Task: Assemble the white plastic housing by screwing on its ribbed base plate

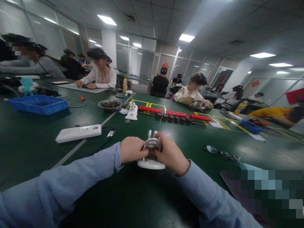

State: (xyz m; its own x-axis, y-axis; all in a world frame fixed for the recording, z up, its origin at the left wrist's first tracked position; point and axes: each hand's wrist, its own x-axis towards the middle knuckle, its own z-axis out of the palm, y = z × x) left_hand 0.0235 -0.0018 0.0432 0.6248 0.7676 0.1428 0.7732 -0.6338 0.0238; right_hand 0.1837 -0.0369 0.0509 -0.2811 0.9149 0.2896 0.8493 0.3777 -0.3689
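Note:
Between my hands, upright on the green table (114, 193), is a white object with two rabbit-like ears and a flared round base (151, 164). Its grey, partly see-through middle faces me. My left hand (133, 148) grips its left side, with the thumb on the middle part. On the other side, my right hand (171, 153) has its thumb on the middle and its fingers curled over the upper right. Those fingers hide part of the ears and the far side. The exact kind of object cannot be made out.
Farther off stand another white rabbit-shaped thing (132, 111), a metal bowl (110, 105), a blue tray (38, 107) and red strips (176, 113). A white oblong device (79, 133) lies left, glasses (218, 152) right. Several people sit around the tables.

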